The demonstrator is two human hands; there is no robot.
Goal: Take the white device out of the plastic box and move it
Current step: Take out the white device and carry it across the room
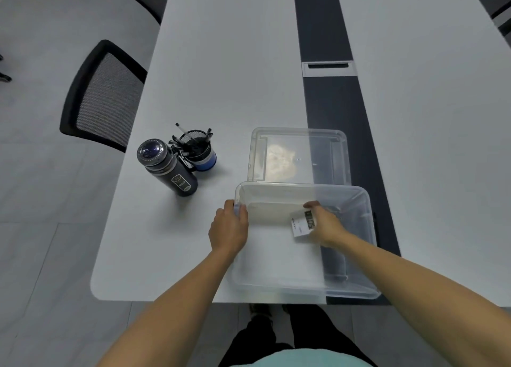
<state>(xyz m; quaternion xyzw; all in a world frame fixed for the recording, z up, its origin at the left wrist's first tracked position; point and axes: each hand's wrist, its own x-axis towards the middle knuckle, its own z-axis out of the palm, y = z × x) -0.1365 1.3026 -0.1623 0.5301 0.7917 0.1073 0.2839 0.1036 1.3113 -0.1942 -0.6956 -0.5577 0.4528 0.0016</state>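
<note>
Clear plastic box [359, 256] sits open on the surface [221, 76], its lid [298, 153] lying just beyond both hands. Left hand [229, 229] clamps the box's near-left wall, steadying it. Right hand [323, 224] reaches inside, fingers closed around the white device [300, 224], which appears to be the only thing in the box. Judging by this, the grasp is made; next comes lifting it clear over the rim

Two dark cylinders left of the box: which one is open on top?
The pen holder, farther from the person, with a blue base: open mouth, pens sticking out. The dark bottle beside it has its cap on.
</note>
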